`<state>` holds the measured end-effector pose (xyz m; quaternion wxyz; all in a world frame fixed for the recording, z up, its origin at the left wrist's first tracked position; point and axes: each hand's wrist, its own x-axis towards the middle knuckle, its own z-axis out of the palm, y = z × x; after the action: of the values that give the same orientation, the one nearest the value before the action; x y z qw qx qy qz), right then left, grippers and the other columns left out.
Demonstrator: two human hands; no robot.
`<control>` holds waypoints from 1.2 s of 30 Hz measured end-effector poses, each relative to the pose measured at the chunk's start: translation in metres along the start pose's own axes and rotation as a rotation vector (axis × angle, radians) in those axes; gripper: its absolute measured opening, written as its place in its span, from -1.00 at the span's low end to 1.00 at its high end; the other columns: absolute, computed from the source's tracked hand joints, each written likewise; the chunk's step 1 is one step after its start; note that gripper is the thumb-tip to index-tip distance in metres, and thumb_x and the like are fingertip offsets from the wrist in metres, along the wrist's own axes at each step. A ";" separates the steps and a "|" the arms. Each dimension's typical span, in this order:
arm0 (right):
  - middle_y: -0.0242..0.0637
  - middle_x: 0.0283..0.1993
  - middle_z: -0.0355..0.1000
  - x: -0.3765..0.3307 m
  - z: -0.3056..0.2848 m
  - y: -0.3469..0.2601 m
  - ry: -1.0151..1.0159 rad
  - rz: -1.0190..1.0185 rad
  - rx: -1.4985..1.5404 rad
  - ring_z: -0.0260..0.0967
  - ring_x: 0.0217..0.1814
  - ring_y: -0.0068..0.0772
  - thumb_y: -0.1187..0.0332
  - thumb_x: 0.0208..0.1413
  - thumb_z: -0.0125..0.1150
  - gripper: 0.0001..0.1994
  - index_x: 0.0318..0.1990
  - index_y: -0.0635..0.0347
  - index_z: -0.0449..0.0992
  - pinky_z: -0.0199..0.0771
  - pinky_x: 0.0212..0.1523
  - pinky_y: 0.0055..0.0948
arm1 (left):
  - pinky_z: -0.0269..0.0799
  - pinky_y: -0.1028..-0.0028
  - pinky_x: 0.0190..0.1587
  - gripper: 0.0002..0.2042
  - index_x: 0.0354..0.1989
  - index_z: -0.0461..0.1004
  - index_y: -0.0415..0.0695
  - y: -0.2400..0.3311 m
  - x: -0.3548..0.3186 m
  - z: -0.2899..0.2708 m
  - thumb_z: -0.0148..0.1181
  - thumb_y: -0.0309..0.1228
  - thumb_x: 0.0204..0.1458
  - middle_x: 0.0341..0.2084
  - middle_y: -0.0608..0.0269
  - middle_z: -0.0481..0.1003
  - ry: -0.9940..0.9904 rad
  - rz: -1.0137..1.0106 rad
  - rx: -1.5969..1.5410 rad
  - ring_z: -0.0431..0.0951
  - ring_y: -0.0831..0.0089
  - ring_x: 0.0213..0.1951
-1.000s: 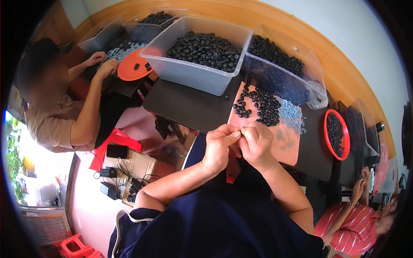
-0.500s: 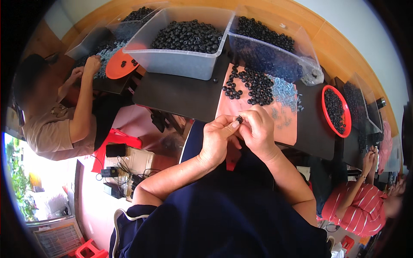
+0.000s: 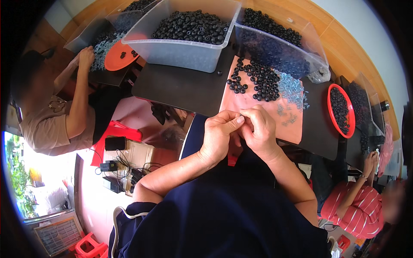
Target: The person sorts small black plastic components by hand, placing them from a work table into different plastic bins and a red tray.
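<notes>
My left hand (image 3: 218,134) and my right hand (image 3: 260,131) meet fingertip to fingertip in front of my dark blue clothing. Both are closed in a pinch, thumbs and forefingers pressed together. The fingers almost wholly cover what is between them; a small black round part showed there a moment before. Just beyond, on a pink sheet (image 3: 232,103), lie loose black round parts (image 3: 266,81) with holes. Beside them is a heap of small clear-bluish pieces (image 3: 292,88), a few scattered nearer me.
Two clear bins (image 3: 180,56) (image 3: 314,64) of black parts stand behind the dark table (image 3: 176,90). A red bowl (image 3: 352,109) of black parts sits right, an orange plate (image 3: 115,60) left. One person (image 3: 60,116) works at left, another (image 3: 355,206) at right.
The black round part between my fingertips has gone out of sight behind the fingers. My hands stay together in nearly the same place. The whole view has shifted slightly.
</notes>
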<state>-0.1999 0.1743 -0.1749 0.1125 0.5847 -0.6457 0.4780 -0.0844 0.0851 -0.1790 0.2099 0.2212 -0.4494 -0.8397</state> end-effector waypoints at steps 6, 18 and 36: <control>-0.19 -0.44 0.35 0.000 -0.002 0.008 -0.020 -0.007 -0.016 0.36 -0.43 -0.07 0.66 -0.16 0.26 -0.74 -0.27 0.22 0.43 0.36 -0.39 -0.20 | 0.31 0.65 -0.67 -0.85 -0.23 0.52 -0.33 0.003 0.002 0.003 0.19 -0.45 0.22 -0.53 0.19 0.56 -0.013 -0.011 0.049 0.47 0.58 -0.66; -0.24 -0.49 0.32 -0.001 -0.011 0.002 0.001 0.044 0.064 0.34 -0.49 -0.21 0.57 -0.21 0.37 -0.73 -0.31 0.22 0.45 0.31 -0.51 -0.29 | 0.36 0.64 -0.66 -0.85 -0.20 0.52 -0.38 0.018 -0.003 0.000 0.21 -0.50 0.20 -0.50 0.17 0.57 -0.098 -0.081 0.118 0.57 0.54 -0.59; -0.23 -0.44 0.30 -0.005 -0.009 -0.003 0.016 -0.165 -0.154 0.31 -0.45 -0.17 0.56 -0.23 0.33 -0.73 -0.28 0.26 0.47 0.29 -0.43 -0.25 | 0.46 0.54 -0.57 -0.81 -0.12 0.52 -0.38 0.004 -0.015 -0.006 0.12 -0.47 0.27 -0.45 0.13 0.56 -0.082 -0.056 0.066 0.54 0.46 -0.55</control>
<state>-0.1992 0.1841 -0.1721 0.2012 0.6217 -0.6294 0.4205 -0.0683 0.0875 -0.1755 0.1604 0.2057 -0.4789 -0.8382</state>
